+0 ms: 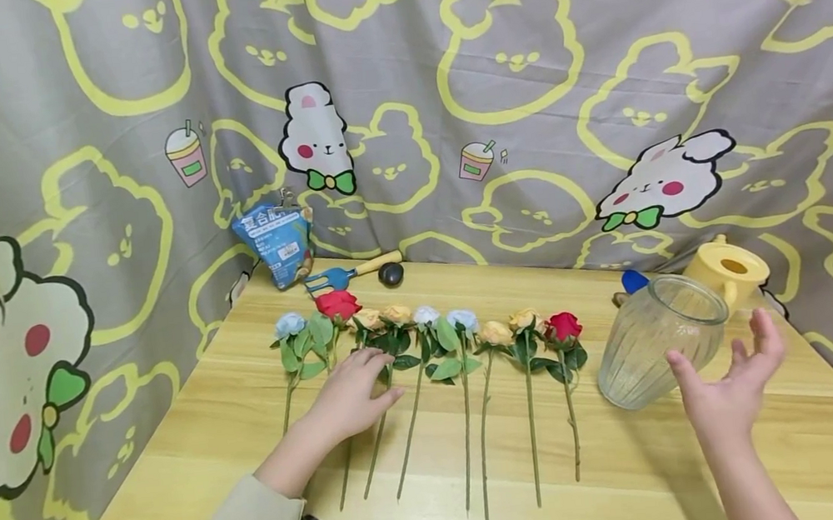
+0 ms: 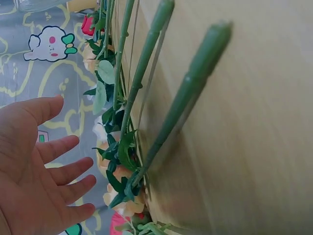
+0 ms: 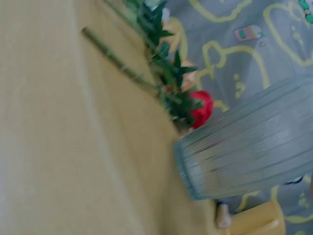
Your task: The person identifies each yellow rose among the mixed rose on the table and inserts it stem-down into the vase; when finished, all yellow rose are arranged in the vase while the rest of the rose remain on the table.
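Observation:
Several artificial roses lie side by side on the wooden table, stems toward me. At the row's ends are a light blue rose [image 1: 290, 325] and a red rose [image 1: 564, 327]; another red rose [image 1: 338, 304] lies near the left end. My left hand [image 1: 354, 393] is over the left part of the row, its fingers extended and apart, holding nothing; the left wrist view shows it beside the yellow roses [image 2: 128, 200]. A ribbed clear glass vase [image 1: 632, 348] stands right of the row. My right hand [image 1: 733, 388] is beside it, fingers spread; whether it touches the glass I cannot tell.
Behind the vase is a yellow watering can [image 1: 741, 266], with a blue tool head [image 1: 634, 281] next to it. At the back left stand a blue fertilizer bag [image 1: 275, 244], a small hand fork [image 1: 343, 277] and a dark round object [image 1: 391, 274]. A patterned curtain [image 1: 381, 46] backs the table.

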`<state>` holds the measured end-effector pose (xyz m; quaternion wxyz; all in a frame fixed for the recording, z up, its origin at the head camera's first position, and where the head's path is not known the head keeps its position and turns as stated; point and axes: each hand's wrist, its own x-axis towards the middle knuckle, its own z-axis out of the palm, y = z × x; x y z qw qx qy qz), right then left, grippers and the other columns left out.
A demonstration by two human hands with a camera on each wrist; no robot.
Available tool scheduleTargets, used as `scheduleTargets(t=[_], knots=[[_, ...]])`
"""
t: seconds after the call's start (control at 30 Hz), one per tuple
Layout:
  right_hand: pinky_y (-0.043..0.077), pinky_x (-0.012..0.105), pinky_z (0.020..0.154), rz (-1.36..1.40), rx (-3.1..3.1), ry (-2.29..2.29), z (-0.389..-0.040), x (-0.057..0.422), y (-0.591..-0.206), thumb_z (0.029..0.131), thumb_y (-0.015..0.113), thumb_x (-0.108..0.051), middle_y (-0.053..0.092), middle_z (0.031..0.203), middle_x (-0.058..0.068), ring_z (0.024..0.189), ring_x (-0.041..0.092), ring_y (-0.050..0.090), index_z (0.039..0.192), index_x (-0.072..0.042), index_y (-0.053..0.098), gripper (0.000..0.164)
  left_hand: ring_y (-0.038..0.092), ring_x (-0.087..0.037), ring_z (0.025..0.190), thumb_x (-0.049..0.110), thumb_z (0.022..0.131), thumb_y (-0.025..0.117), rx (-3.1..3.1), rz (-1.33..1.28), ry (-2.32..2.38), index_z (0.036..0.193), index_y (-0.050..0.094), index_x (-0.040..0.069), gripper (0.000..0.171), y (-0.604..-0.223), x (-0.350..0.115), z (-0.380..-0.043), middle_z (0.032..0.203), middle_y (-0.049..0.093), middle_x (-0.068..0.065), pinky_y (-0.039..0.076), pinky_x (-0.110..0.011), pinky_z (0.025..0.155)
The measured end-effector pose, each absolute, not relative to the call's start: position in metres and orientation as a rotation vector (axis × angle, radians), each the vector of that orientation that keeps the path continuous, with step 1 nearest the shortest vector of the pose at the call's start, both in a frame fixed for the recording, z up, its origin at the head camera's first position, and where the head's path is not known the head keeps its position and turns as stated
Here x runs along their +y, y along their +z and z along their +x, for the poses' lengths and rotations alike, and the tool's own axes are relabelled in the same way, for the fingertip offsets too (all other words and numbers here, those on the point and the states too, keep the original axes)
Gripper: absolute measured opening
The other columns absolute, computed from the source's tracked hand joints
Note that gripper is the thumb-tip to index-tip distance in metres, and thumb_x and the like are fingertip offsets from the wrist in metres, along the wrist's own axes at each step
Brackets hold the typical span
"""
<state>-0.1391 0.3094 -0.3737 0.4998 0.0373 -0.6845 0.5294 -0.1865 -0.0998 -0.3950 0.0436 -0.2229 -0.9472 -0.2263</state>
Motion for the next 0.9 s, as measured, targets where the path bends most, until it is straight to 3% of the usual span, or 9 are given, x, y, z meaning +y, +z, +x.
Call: scheduleTargets(t=[0.1, 0.2, 0.6, 0.73, 0.9], knots=[[0.015, 0.028, 0.107, -0.028, -1.816, 1.309, -0.143, 0.317, -0.386, 0.068, 0.076, -0.001, 0.019, 0.143, 0.006, 0.13, 0.017, 0.018, 0.14, -0.014, 0.016, 0.095, 0.043, -0.032, 0.117, 0.035, 0.083, 0.064, -2.903, -0.672, -0.688, 0.123, 0.053, 0.005, 0.051, -0.396, -0.1, -0.186, 0.125, 0.049, -0.013, 0.031, -0.051, 0.098], [0.01, 0.027, 0.108, -0.056, -1.874, 1.353, -0.148, 0.319, -0.395, 0.067, 0.075, 0.002, 0.016, 0.144, 0.008, 0.13, 0.015, 0.017, 0.142, -0.017, 0.01, 0.101, 0.042, -0.033, 0.118, 0.035, 0.083, 0.063, -2.918, -0.659, -0.696, 0.123, 0.052, 0.006, 0.051, -0.397, -0.101, -0.185, 0.126, 0.048, -0.014, 0.03, -0.051, 0.098], [0.005, 0.029, 0.107, -0.185, -1.972, 1.369, -0.151, 0.321, -0.404, 0.064, 0.076, 0.002, 0.014, 0.146, 0.005, 0.13, 0.012, 0.015, 0.143, -0.025, 0.007, 0.108, 0.042, -0.036, 0.118, 0.033, 0.084, 0.063, -2.971, -0.571, -0.753, 0.124, 0.051, 0.005, 0.05, -0.397, -0.106, -0.183, 0.129, 0.046, -0.02, 0.034, -0.05, 0.095], [0.01, 0.03, 0.107, -0.197, -1.97, 1.375, -0.152, 0.322, -0.404, 0.063, 0.077, 0.002, 0.019, 0.144, 0.005, 0.128, 0.014, 0.02, 0.142, -0.026, 0.01, 0.107, 0.053, -0.035, 0.104, 0.028, 0.084, 0.063, -2.991, -0.448, -0.773, 0.121, 0.053, 0.0, 0.047, -0.392, -0.114, -0.193, 0.121, 0.052, -0.02, 0.042, -0.048, 0.088], [0.012, 0.031, 0.107, -0.203, -1.977, 1.374, -0.151, 0.321, -0.403, 0.064, 0.077, 0.001, 0.022, 0.143, 0.004, 0.126, 0.015, 0.023, 0.141, -0.029, 0.012, 0.106, 0.062, -0.03, 0.084, 0.013, 0.085, 0.061, -2.993, -0.341, -0.73, 0.103, 0.063, -0.004, 0.025, -0.389, -0.125, -0.21, 0.097, 0.064, -0.017, 0.05, -0.042, 0.072]])
